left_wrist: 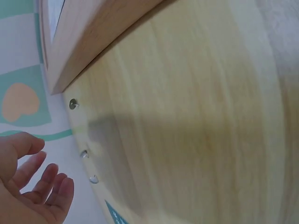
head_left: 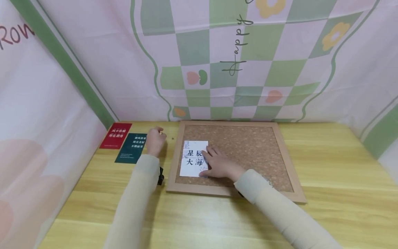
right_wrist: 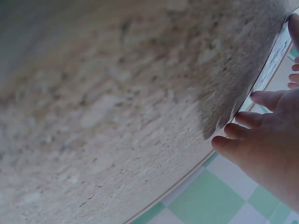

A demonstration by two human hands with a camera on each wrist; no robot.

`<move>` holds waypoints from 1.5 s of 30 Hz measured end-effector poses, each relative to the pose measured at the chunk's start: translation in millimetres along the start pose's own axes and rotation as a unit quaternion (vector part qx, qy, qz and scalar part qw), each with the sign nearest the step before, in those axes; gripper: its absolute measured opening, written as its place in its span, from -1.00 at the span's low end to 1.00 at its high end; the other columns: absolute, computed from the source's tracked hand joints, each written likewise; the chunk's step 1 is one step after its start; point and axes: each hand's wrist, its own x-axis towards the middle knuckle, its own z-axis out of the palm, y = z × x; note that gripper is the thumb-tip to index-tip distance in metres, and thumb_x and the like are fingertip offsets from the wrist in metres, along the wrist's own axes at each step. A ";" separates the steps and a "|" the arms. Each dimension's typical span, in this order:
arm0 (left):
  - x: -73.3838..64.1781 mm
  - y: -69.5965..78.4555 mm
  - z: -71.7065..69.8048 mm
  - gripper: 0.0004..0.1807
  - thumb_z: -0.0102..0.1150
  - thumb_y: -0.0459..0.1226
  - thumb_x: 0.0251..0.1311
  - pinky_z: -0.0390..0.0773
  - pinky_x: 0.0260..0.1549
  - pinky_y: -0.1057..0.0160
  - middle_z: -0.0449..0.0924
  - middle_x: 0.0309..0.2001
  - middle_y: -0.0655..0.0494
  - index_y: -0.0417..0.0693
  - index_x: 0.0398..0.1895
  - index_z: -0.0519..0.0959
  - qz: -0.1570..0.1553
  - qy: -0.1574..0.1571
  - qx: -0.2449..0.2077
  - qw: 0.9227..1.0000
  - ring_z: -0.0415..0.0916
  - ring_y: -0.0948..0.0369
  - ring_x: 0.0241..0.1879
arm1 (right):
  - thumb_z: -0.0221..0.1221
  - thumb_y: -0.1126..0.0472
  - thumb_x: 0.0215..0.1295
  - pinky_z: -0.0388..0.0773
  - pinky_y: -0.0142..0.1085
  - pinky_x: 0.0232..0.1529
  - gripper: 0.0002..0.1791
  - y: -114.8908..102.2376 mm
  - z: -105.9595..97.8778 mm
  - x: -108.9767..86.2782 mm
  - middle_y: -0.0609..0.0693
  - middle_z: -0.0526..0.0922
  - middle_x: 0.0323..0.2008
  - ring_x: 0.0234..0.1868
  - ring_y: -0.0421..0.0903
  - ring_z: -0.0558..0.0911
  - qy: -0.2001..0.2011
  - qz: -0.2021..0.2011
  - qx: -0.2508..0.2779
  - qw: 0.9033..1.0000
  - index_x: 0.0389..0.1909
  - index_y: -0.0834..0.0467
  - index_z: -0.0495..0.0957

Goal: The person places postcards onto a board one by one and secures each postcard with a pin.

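A white card [head_left: 194,159] with large dark characters lies on the left part of a wood-framed cork board [head_left: 245,148]. My right hand [head_left: 222,162] rests on the card's right edge with fingers spread and fairly straight, holding it against the cork. To the left of the board, my left hand [head_left: 155,141] is above the table, its fingers loosely bent. In the left wrist view nothing shows between the thumb and fingers of the left hand [left_wrist: 37,186]. Close by on the table are small metal thumbtacks: one tack [left_wrist: 74,103] near the frame corner, another tack [left_wrist: 84,154], and a third tack [left_wrist: 94,179].
A red card [head_left: 116,136] and a dark green card [head_left: 131,148] with white characters lie on the wooden table [head_left: 323,162], left of the left hand. Behind the board hangs a checked fabric backdrop [head_left: 224,45], and more fabric [head_left: 37,138] stands along the left side.
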 end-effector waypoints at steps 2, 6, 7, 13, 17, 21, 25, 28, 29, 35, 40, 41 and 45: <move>0.1 0.3 3.1 -0.58 -0.01 -0.32 0.31 0.57 -0.02 0.06 0.43 0.22 -0.18 -0.18 0.23 0.42 -0.001 -0.011 0.005 1.000 0.48 -0.05 0.10 | 0.16 -0.23 0.22 -0.11 0.17 0.48 -0.01 -0.2 0.1 0.2 0.29 -0.11 0.50 0.51 0.27 -0.13 -0.001 0.001 -0.004 1.000 0.47 0.25 -0.01; 1.0 -0.8 10.5 -0.59 -0.03 -0.32 0.32 0.58 -0.19 0.16 0.41 0.25 -0.16 -0.15 0.23 0.43 0.000 -0.027 0.029 0.999 0.50 -0.03 0.01 | 0.14 -0.25 0.22 -0.13 0.14 0.49 0.00 -0.9 1.0 0.9 0.27 -0.11 0.50 0.52 0.25 -0.14 -0.005 0.002 -0.008 1.000 0.48 0.23 -0.02; 1.3 -1.2 12.3 -0.59 -0.04 -0.32 0.32 0.58 -0.24 0.19 0.41 0.25 -0.16 -0.14 0.23 0.43 0.002 -0.030 0.035 0.999 0.51 -0.03 -0.01 | 0.14 -0.26 0.22 -0.14 0.13 0.50 0.00 -1.2 1.2 1.0 0.26 -0.12 0.51 0.52 0.24 -0.14 -0.006 0.004 -0.009 1.000 0.48 0.22 -0.03; 1.1 1.3 18.9 -0.62 -0.03 -0.31 0.34 0.59 -0.20 0.19 0.48 0.19 -0.18 -0.16 0.20 0.45 0.019 -0.034 0.063 0.997 0.50 -0.04 0.08 | 0.14 -0.26 0.22 -0.15 0.11 0.51 0.00 -1.1 1.8 0.2 0.26 -0.12 0.51 0.53 0.23 -0.15 -0.008 0.008 -0.008 1.000 0.48 0.21 -0.04; 1.8 3.0 22.3 -0.63 -0.03 -0.28 0.36 0.60 -0.11 0.13 0.52 0.15 -0.16 -0.16 0.19 0.46 0.013 -0.030 0.064 0.997 0.53 -0.02 0.06 | 0.15 -0.25 0.22 -0.14 0.12 0.50 0.00 -0.7 1.5 0.1 0.26 -0.12 0.51 0.52 0.24 -0.13 -0.008 0.006 -0.006 1.000 0.48 0.22 -0.03; 3.6 3.8 24.7 -0.64 -0.05 -0.26 0.38 0.61 -0.10 0.09 0.56 0.12 -0.15 -0.16 0.17 0.48 0.006 -0.023 0.062 0.998 0.56 0.00 0.02 | 0.16 -0.25 0.21 -0.09 0.11 0.50 0.00 -0.7 1.6 1.0 0.26 -0.10 0.51 0.52 0.24 -0.09 -0.005 0.004 -0.005 1.000 0.48 0.22 -0.03; 4.8 4.0 25.5 -0.64 -0.04 -0.24 0.38 0.59 -0.04 0.06 0.58 0.12 -0.13 -0.17 0.16 0.49 0.006 -0.027 0.070 0.997 0.57 0.00 0.03 | 0.17 -0.26 0.19 -0.06 0.10 0.49 0.01 -0.5 1.3 2.2 0.25 -0.08 0.50 0.51 0.23 -0.05 0.000 0.004 -0.004 1.000 0.47 0.21 0.00; 6.1 3.3 26.9 -0.63 -0.03 -0.23 0.37 0.58 0.01 0.05 0.58 0.12 -0.13 -0.17 0.17 0.48 0.007 -0.039 0.073 0.997 0.57 0.01 0.04 | 0.19 -0.26 0.17 -0.05 0.12 0.49 0.01 0.2 0.8 2.8 0.26 -0.05 0.50 0.50 0.25 -0.03 0.003 0.002 -0.004 1.000 0.47 0.20 0.02; 6.6 3.3 27.4 -0.63 -0.03 -0.23 0.37 0.57 0.03 0.05 0.58 0.11 -0.13 -0.16 0.17 0.48 0.008 -0.043 0.074 0.996 0.56 0.01 0.04 | 0.19 -0.26 0.17 -0.04 0.13 0.48 0.01 0.5 0.6 2.9 0.26 -0.04 0.50 0.50 0.25 -0.02 0.003 0.002 -0.003 1.000 0.47 0.20 0.02; 8.0 5.7 30.5 -0.63 -0.02 -0.22 0.37 0.56 0.06 0.06 0.58 0.11 -0.13 -0.16 0.16 0.48 0.016 -0.058 0.087 0.994 0.55 0.01 0.06 | 0.21 -0.29 0.13 -0.03 0.18 0.46 0.01 2.6 -0.2 3.8 0.25 -0.01 0.49 0.49 0.26 0.00 0.009 0.003 -0.009 1.000 0.46 0.17 0.06; 8.0 6.8 31.2 -0.62 -0.02 -0.21 0.38 0.54 0.09 0.05 0.55 0.14 -0.12 -0.16 0.18 0.47 0.012 -0.059 0.096 0.994 0.52 0.00 0.10 | 0.18 -0.30 0.16 -0.02 0.20 0.45 -0.05 6.0 -2.2 6.8 0.23 0.04 0.48 0.48 0.25 0.04 0.017 0.000 -0.012 1.000 0.45 0.11 0.11; 8.4 6.8 31.4 -0.62 -0.02 -0.20 0.38 0.54 0.10 0.04 0.54 0.15 -0.13 -0.16 0.18 0.46 0.010 -0.058 0.096 0.994 0.52 -0.01 0.11 | 0.16 -0.29 0.18 -0.01 0.21 0.44 -0.08 7.0 -2.6 7.8 0.23 0.06 0.47 0.48 0.25 0.05 0.021 -0.002 -0.009 1.000 0.44 0.10 0.13; 9.3 7.4 32.6 -0.61 -0.01 -0.18 0.37 0.53 0.11 0.03 0.53 0.16 -0.12 -0.17 0.18 0.46 0.004 -0.052 0.096 0.994 0.50 -0.01 0.12 | 0.14 -0.21 0.26 0.04 0.24 0.41 -0.21 12.5 -4.5 13.3 0.26 0.13 0.44 0.45 0.28 0.11 0.044 -0.009 0.000 0.999 0.40 0.12 0.21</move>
